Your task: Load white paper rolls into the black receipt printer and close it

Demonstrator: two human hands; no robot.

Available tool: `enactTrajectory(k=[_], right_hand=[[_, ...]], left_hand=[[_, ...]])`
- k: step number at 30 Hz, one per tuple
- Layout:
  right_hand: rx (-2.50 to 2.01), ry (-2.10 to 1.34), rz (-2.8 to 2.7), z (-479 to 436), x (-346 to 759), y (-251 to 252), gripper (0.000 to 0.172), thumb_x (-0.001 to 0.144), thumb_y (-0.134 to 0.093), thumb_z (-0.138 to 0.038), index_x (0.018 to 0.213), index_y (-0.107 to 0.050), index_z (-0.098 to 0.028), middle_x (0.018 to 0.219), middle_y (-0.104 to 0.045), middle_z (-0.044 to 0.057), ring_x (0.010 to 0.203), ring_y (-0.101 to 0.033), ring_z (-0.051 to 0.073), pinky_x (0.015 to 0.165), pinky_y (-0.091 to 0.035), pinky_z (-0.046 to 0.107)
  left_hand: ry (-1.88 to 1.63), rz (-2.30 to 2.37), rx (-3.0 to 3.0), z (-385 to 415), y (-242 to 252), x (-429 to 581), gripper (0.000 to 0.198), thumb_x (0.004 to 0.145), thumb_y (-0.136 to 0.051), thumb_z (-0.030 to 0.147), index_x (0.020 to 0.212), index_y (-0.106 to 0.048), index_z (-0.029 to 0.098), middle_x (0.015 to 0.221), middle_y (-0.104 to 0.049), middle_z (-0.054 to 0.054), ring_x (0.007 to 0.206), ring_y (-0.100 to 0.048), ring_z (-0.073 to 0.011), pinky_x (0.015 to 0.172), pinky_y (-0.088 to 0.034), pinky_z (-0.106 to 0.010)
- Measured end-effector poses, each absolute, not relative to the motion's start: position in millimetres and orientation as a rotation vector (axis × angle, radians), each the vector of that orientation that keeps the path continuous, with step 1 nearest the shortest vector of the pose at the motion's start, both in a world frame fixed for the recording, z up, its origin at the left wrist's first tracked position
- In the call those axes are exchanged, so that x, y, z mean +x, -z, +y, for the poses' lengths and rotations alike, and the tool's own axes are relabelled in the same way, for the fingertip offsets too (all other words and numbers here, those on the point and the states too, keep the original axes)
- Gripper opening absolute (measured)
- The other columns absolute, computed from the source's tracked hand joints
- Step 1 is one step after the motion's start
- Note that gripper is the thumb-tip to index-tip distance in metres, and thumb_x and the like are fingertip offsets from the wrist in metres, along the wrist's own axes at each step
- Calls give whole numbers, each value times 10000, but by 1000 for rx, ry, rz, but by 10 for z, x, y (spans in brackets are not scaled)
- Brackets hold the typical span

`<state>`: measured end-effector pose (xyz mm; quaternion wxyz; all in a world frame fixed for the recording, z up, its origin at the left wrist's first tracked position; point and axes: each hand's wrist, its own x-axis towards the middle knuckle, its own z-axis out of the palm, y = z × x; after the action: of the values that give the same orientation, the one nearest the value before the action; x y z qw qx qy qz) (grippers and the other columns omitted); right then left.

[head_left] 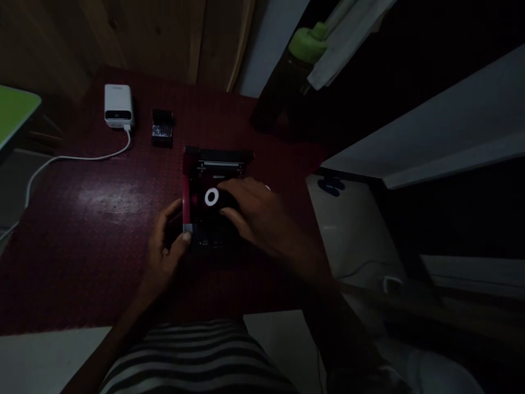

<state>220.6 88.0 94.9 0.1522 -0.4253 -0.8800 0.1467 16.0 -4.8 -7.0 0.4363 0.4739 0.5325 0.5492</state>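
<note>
A small black and red device (pixel 186 197) lies on the dark red table with its lid raised at the back. My left hand (pixel 166 241) grips its left front corner, thumb on the front edge and fingers along the side. My right hand (pixel 250 210) has thumb and fingers around a dark roll with a white ring-shaped end (pixel 211 197), over the device's open middle. Shadow hides how deep the roll sits in the device.
On the red table (pixel 123 257) are a white power bank (pixel 118 104) with a white cable and a small black object (pixel 162 128). A green-capped bottle (pixel 307 45) stands at the back right.
</note>
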Motion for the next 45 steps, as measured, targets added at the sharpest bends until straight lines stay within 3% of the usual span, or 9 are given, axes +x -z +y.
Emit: enactTrajectory(k=[6,17,23,26,31,37,41,43,45], right_hand=[[-1582,-312,-2955,946,1674,-1057,354,1096,-467,-18,1265,-761,-118,1181,-847,200,1199,-781,338,1020,-560,449],[-1578,-597,-2859,1131,1766,-840,338,1064,-542,-29,1241,-790,-177,1101,-864,132,1000,-831,280,801,-577,350],[-1108,-812,-2652,996,2101,-832,562,970,-517,80,1356,-771,-239,1250,-841,66,1107,-775,225,992,-600,376],[-920,-828,-2604,891,2268,-848,445,1017,-575,15,1323,-779,-237,1253,-840,64,1154,-753,226,1018,-604,395],[-891,-504,-2478,725,2334,-726,258,1113,-563,-81,1133,-805,-168,1039,-827,94,982,-715,229,920,-622,400],[-991,-4,-2209,425,2264,-494,251,1024,-659,12,1103,-823,-162,1124,-843,132,1037,-733,245,909,-654,391],[-1100,236,-2125,207,2184,-423,189,1027,-755,-69,1146,-809,-205,1319,-851,142,1277,-744,278,1032,-652,426],[-1139,303,-2123,146,2161,-408,202,1036,-765,-102,1179,-797,-241,1454,-814,122,1414,-710,279,1103,-632,442],[-1147,267,-2140,124,2162,-392,193,1050,-749,-112,1197,-788,-231,1484,-800,127,1457,-705,272,1154,-613,444]], left_hand=[[-1357,1312,1197,-57,106,148,620,1071,-688,520,1623,-584,259,1665,-606,-130,1566,-564,-369,1312,-438,-568],[-1369,1330,1191,-48,77,167,603,1067,-692,500,1615,-601,265,1648,-620,-123,1556,-572,-369,1324,-430,-580],[-1357,1298,1169,-67,87,145,615,1055,-713,499,1619,-606,276,1664,-613,-122,1581,-554,-375,1323,-443,-571],[-1352,1297,1141,-66,36,127,617,1059,-715,503,1623,-606,278,1656,-625,-126,1545,-595,-368,1289,-489,-555],[-1467,1477,1321,339,-261,137,573,1079,-707,544,1591,-639,294,1638,-633,-103,1521,-604,-318,1235,-534,-476],[-1599,1376,1317,919,-478,205,416,1108,-673,563,1314,-801,224,1378,-767,-109,1314,-716,-285,1170,-553,-460],[-1595,1473,1300,681,-428,226,219,1079,-729,432,1086,-806,227,1529,-701,-103,1532,-595,-302,1300,-450,-480],[-1526,1493,1288,482,-365,225,157,1023,-780,377,1122,-791,255,1626,-638,-84,1587,-549,-314,1306,-464,-482],[-1465,1501,1198,318,-292,220,354,979,-812,350,1324,-748,302,1691,-584,-79,1624,-517,-330,1284,-508,-486]])
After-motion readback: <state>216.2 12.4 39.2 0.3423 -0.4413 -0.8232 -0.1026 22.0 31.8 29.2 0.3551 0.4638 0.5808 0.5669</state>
